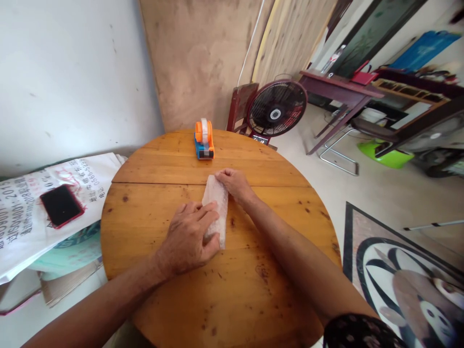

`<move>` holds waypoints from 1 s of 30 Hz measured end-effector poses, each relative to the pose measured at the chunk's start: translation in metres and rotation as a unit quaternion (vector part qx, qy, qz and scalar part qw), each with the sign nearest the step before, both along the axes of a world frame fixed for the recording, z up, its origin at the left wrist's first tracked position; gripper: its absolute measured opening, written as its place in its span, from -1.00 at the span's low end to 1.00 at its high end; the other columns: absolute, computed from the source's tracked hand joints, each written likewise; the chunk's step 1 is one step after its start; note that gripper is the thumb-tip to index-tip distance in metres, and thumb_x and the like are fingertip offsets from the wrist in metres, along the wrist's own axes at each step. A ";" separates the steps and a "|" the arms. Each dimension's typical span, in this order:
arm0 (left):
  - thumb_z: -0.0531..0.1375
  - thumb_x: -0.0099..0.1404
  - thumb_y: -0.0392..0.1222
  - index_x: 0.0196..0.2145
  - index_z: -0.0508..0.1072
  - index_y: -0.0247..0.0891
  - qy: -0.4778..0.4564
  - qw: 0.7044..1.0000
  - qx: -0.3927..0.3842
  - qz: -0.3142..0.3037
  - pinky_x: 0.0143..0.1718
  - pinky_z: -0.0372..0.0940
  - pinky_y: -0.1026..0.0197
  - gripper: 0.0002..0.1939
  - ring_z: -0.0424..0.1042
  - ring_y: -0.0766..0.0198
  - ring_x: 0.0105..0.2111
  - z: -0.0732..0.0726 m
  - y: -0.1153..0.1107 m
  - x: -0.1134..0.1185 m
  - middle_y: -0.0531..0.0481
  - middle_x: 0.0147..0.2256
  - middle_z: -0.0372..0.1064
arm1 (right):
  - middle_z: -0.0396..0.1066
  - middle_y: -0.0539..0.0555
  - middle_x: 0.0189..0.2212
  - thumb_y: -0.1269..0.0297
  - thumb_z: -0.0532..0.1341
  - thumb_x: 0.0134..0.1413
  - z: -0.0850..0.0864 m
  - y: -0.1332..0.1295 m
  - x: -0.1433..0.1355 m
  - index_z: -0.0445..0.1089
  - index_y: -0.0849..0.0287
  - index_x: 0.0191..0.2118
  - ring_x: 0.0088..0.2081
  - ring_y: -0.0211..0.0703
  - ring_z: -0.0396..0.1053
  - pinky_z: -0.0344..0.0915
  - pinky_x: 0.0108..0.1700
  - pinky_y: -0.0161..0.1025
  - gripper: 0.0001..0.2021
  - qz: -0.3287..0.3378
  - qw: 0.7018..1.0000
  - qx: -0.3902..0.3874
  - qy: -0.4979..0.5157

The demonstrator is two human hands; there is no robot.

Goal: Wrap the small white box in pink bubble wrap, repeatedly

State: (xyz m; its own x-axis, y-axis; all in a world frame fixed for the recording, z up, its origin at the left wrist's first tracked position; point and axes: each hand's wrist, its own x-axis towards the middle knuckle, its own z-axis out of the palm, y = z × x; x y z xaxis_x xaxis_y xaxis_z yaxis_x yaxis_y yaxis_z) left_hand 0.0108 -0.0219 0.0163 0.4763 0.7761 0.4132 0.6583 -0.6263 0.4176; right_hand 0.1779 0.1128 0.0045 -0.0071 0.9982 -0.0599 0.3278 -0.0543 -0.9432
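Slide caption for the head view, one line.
Left hand and right hand on a whitish bundle, tape dispenser beyond, on a round wooden table.

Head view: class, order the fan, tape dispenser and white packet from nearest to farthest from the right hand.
1. White packet: touched by the right hand.
2. Tape dispenser: near the table's far edge.
3. Fan: beyond the table, to the right.

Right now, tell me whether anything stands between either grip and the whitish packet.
Nothing visible does. The left grip lies on the whitish packet, the right grip at its far end. The tape dispenser stands beyond them, out of the way.
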 end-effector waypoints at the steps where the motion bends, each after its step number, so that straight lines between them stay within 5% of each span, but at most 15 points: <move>1: 0.13 0.21 -0.20 -0.11 0.46 -0.27 0.000 1.000 -0.015 -0.005 -0.08 0.29 -0.16 -0.71 0.35 -0.11 -0.07 0.001 0.001 0.000 -0.19 0.01 0.46 | 0.15 -0.12 -0.68 0.23 0.19 -0.06 0.000 0.001 0.000 0.26 0.16 -0.59 -0.64 -0.37 0.03 -0.04 -0.59 -0.34 -0.81 0.005 1.000 -0.004 -0.001; 8: 0.09 0.20 -0.18 -0.09 0.45 -0.32 -0.011 0.996 -0.093 -0.006 -0.15 0.29 -0.10 -0.65 0.35 -0.04 -0.21 0.004 0.006 0.001 -0.21 -0.23 0.44 | 0.17 -0.12 -0.66 0.26 0.23 -0.08 0.009 0.001 -0.004 0.27 0.17 -0.59 -0.59 -0.36 0.08 0.03 -0.53 -0.35 -0.81 0.058 0.998 0.011 0.005; 12: 0.10 0.19 -0.20 -0.09 0.45 -0.32 -0.043 0.993 -0.112 -0.009 -0.13 0.29 -0.09 -0.66 0.37 -0.02 -0.20 0.001 0.007 0.000 -0.19 -0.21 0.44 | 0.27 -0.08 -0.55 0.22 0.21 0.00 0.023 -0.014 -0.005 0.35 0.17 -0.50 -0.49 -0.32 0.17 0.12 -0.41 -0.33 -0.84 0.114 0.987 0.116 0.006; 18: 0.13 0.20 -0.23 -0.09 0.46 -0.29 -0.069 0.994 -0.079 -0.010 -0.05 0.28 -0.08 -0.68 0.36 -0.01 -0.12 -0.009 0.007 -0.002 -0.15 -0.10 0.46 | 0.24 -0.07 -0.54 0.17 0.17 0.10 0.037 -0.043 -0.001 0.32 0.15 -0.44 -0.49 -0.30 0.16 0.15 -0.40 -0.30 -0.81 0.118 0.975 0.189 0.016; 24: 0.21 0.17 -0.20 -0.14 0.51 -0.21 -0.083 0.995 -0.007 0.061 -0.06 0.31 -0.08 -0.73 0.35 0.01 -0.13 -0.013 0.000 0.000 -0.16 -0.12 0.34 | 0.27 -0.06 -0.52 0.19 0.15 0.18 0.047 -0.074 -0.008 0.32 0.13 -0.40 -0.46 -0.29 0.20 0.18 -0.38 -0.32 -0.82 0.092 0.971 0.222 -0.002; 30: 0.28 0.07 -0.18 -0.09 0.31 -0.28 -0.151 0.981 -0.008 0.119 -0.06 0.35 -0.11 -0.57 0.37 -0.01 -0.10 -0.018 -0.001 0.000 -0.16 -0.15 0.33 | 0.38 -0.05 -0.46 0.28 0.14 0.22 0.053 -0.096 -0.012 0.39 0.14 -0.35 -0.41 -0.29 0.29 0.22 -0.31 -0.34 -0.86 0.099 0.965 0.240 -0.033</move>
State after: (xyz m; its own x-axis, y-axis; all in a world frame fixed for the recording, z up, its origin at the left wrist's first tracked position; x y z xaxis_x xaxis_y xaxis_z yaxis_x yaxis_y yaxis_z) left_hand 0.0113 -0.0229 -0.0018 0.1388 0.8585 0.4936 0.6302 -0.4610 0.6247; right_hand 0.1658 0.0170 0.0574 -0.2119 0.8907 0.4021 0.3476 0.4533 -0.8208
